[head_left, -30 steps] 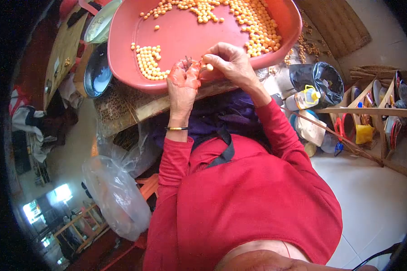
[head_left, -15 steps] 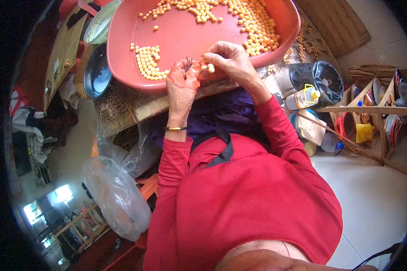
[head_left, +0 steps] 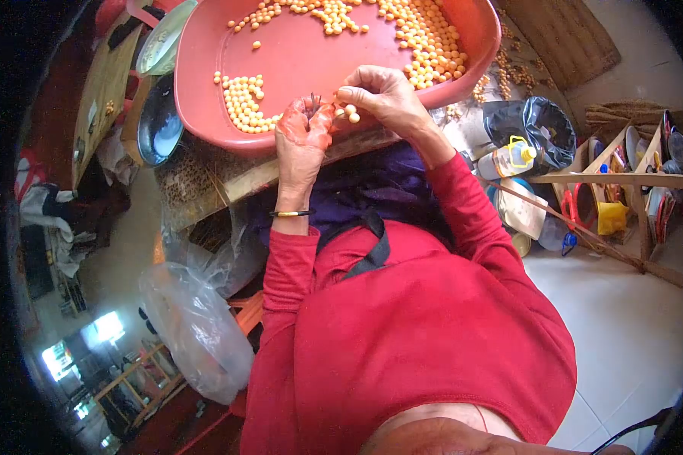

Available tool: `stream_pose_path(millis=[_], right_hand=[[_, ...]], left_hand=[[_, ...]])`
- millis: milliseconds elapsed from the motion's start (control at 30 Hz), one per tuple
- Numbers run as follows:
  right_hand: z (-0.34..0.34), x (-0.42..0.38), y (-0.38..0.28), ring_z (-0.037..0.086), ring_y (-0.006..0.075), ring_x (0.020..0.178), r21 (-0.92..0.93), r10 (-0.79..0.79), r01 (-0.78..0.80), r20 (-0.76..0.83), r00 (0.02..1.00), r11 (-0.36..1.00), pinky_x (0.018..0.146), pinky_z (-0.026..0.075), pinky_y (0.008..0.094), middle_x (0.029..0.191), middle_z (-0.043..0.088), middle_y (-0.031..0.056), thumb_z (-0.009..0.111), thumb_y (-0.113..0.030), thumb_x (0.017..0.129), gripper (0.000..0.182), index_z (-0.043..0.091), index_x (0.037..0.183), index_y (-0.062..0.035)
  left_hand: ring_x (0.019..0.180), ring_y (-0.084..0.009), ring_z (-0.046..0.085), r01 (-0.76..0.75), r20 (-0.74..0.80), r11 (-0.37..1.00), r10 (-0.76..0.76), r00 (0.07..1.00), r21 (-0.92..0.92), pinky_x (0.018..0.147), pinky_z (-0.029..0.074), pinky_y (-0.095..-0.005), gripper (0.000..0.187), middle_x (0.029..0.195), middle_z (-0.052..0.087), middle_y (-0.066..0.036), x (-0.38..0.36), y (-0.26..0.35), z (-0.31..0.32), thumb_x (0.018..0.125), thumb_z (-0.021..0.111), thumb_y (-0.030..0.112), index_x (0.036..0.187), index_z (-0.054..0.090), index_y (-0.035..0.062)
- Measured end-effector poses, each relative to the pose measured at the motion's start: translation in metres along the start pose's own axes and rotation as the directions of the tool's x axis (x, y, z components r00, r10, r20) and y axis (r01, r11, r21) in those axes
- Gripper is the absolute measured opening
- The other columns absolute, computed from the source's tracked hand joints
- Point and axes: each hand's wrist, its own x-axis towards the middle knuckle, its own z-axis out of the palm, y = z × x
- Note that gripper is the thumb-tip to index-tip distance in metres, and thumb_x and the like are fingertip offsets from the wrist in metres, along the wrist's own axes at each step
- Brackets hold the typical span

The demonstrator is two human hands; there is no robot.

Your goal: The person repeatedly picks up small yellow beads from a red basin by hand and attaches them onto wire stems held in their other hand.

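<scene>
My left hand (head_left: pixel 304 132) is closed over the near rim of a red plastic basin (head_left: pixel 296 64), its fingers covered in something orange-red. Thin dark tips (head_left: pixel 315 101) stick up between thumb and fingers; I cannot tell what they belong to. My right hand (head_left: pixel 391 102) is beside it, thumb and forefinger pinched together close to the left fingertips. Small pale-orange balls (head_left: pixel 352 114) hang just below the pinch, between the two hands. Inside the basin, many like balls lie in a heap on the right (head_left: pixel 429 49) and a smaller patch on the left (head_left: pixel 244 102).
The basin rests on a wooden board (head_left: pixel 258 176) above my lap. On the right are a black-lined bin (head_left: pixel 550 133), a yellow-capped bottle (head_left: pixel 508 159) and a wooden rack (head_left: pixel 622 180). Bowls (head_left: pixel 161 121) and a clear plastic bag (head_left: pixel 197 334) are on the left.
The view has shifted slightly, so the basin and hands sit a little farther left. Both hands keep nearly the same pose, and the small balls between them have moved slightly.
</scene>
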Motion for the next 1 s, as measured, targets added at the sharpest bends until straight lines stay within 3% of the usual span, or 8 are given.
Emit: stream_pose_path(millis=[167, 333, 533, 800, 1000], right_hand=[[-0.0008, 0.0011, -0.0029, 0.055, 0.008, 0.057, -0.118, -0.006, 0.005, -0.006, 1.0, 0.993, 0.053, 0.046, 0.0178, 0.075, 0.064, 0.0049, 0.066, -0.008, 0.086, 0.007, 0.064, 0.084, -0.0014], [0.0003, -0.0003, -0.006, 0.056, 0.008, 0.058, 0.0, 0.018, -0.018, 0.017, 1.0, 1.0, 0.053, 0.046, 0.0178, 0.074, 0.064, 0.0047, 0.066, -0.008, 0.086, 0.007, 0.064, 0.085, -0.001], [0.0007, 0.0026, -0.002, 0.055, 0.0084, 0.054, -0.104, -0.024, 0.025, 0.019, 1.0, 0.994, 0.049, 0.044, 0.0177, 0.067, 0.062, 0.0046, 0.063, -0.004, 0.085, 0.006, 0.064, 0.082, 0.0005], [0.0022, 0.0024, -0.0026, 0.056, 0.0089, 0.053, 0.001, 0.007, -0.007, -0.023, 1.0, 1.0, 0.048, 0.043, 0.0177, 0.068, 0.063, 0.0051, 0.064, -0.005, 0.085, 0.005, 0.064, 0.082, 0.0003], [0.0034, 0.002, -0.0068, 0.056, 0.0092, 0.053, -0.023, 0.009, -0.009, -0.005, 1.0, 1.0, 0.048, 0.043, 0.0179, 0.068, 0.063, 0.0053, 0.064, -0.005, 0.085, 0.006, 0.064, 0.082, 0.0002]], left_hand=[[0.059, -0.0055, 0.049, -0.011, 0.021, 0.999, 0.01, 1.0, 0.042, 0.048, 0.036, -0.0177, 0.008, 0.078, 0.064, -0.002, 0.0011, 0.0007, -0.0016, 0.086, 0.058, 0.003, 0.094, 0.062, 0.0019], [0.057, -0.0054, 0.049, 0.005, 0.02, 0.999, -0.005, 1.0, 0.033, 0.047, 0.035, -0.0172, 0.008, 0.077, 0.064, -0.002, 0.0004, 0.0024, -0.0011, 0.086, 0.058, 0.004, 0.093, 0.062, 0.0022], [0.056, -0.0054, 0.049, 0.001, 0.01, 0.997, -0.002, 1.0, 0.071, 0.046, 0.035, -0.0169, 0.008, 0.077, 0.064, -0.002, 0.0012, 0.0027, -0.001, 0.086, 0.058, 0.004, 0.093, 0.062, 0.0026], [0.055, -0.0052, 0.048, 0.01, 0.002, 1.0, -0.01, 1.0, 0.026, 0.045, 0.034, -0.0173, 0.009, 0.077, 0.064, -0.002, -0.0004, 0.0061, 0.001, 0.086, 0.059, 0.005, 0.094, 0.062, 0.0029], [0.054, -0.0047, 0.046, -0.018, 0.026, 0.999, 0.017, 1.0, 0.037, 0.045, 0.033, -0.0175, 0.009, 0.076, 0.064, -0.002, 0.0008, 0.0038, -0.0003, 0.086, 0.059, 0.005, 0.095, 0.062, 0.0031]])
